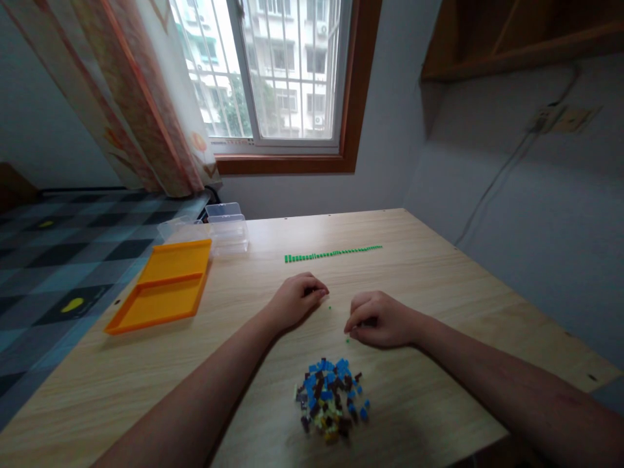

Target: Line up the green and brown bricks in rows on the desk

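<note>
My left hand (298,300) rests over the middle of the table with thumb and fingers pressed together; whatever they hold, if anything, is hidden. Just beyond those fingertips a tiny green toy brick (329,307) lies on the wood. My right hand (377,318) is closed in a pinch, its fingers curled inward. Right at its fingertips sits another tiny green brick (348,340). Nearer to me is a loose pile of small building bricks (327,394) in blue, brown, yellow and grey. Past my hands, small green bricks (331,254) form a long, slightly slanting row.
On the table's left side lies an orange two-part tray (170,278). Behind it stand clear plastic boxes (227,229). The wooden table (429,273) meets a checked bed (73,260) at left. A window (292,78) and a wall shelf (526,39) are beyond.
</note>
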`<state>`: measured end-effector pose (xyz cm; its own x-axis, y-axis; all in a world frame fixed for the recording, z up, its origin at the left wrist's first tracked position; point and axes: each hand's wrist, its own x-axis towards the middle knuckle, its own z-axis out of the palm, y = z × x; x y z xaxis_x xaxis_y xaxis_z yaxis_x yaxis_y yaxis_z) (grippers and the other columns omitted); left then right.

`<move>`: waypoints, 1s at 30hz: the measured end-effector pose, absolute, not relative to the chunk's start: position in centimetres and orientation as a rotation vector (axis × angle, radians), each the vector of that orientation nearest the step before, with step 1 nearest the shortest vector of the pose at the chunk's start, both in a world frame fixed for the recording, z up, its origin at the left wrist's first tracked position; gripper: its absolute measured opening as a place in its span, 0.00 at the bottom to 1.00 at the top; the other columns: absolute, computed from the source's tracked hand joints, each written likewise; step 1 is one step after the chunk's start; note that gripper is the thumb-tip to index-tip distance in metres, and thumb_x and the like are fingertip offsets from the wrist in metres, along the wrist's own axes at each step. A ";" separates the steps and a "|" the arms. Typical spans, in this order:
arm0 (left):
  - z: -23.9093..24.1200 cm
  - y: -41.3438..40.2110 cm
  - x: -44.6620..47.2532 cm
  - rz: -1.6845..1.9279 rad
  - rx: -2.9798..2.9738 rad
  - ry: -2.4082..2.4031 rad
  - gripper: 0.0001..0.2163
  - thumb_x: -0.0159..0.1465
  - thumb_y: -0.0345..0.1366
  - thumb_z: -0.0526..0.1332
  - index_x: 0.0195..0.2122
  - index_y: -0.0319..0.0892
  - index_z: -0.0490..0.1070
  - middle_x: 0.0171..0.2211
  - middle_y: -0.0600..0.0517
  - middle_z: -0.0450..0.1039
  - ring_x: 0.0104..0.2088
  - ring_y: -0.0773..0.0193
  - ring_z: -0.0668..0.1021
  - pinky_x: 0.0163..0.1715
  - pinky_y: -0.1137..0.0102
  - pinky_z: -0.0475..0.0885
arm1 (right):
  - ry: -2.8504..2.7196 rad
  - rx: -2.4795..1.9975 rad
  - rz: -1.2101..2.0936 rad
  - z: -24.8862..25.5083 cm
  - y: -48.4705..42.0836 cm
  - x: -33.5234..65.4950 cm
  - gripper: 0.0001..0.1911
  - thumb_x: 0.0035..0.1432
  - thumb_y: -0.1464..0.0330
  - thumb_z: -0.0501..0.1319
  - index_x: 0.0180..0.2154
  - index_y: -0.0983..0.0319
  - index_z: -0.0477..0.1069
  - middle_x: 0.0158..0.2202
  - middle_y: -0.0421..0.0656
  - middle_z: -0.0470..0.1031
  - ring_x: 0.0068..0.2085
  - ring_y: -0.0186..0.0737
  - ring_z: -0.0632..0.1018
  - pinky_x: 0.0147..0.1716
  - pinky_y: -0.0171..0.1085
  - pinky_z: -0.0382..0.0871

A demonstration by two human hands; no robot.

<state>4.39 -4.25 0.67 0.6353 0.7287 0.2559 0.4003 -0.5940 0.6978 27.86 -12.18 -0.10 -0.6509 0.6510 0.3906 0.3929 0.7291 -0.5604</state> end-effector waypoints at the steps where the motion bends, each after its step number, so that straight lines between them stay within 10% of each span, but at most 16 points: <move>1: 0.7 -4.3 4.4 0.713 2.255 0.877 0.08 0.63 0.33 0.60 0.33 0.40 0.79 0.34 0.49 0.75 0.36 0.62 0.76 0.39 0.69 0.70 | -2.344 -0.788 0.588 0.0 -12.2 27.8 0.07 0.57 0.71 0.63 0.36 0.60 0.80 0.27 0.42 0.73 0.26 0.32 0.72 0.28 0.33 0.65; 30: 1.1 -4.6 4.3 0.653 2.273 0.869 0.07 0.61 0.34 0.61 0.31 0.41 0.79 0.32 0.49 0.75 0.33 0.64 0.75 0.34 0.70 0.68 | -1.972 -1.326 0.453 -0.4 -8.2 34.2 0.10 0.57 0.64 0.63 0.32 0.63 0.80 0.28 0.44 0.77 0.30 0.37 0.72 0.30 0.35 0.63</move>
<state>4.25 -4.61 1.09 0.6623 0.7153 0.2231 0.4133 -0.5971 0.6875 34.19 -8.18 -0.37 -0.2242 0.9060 0.3591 0.6582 0.4125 -0.6298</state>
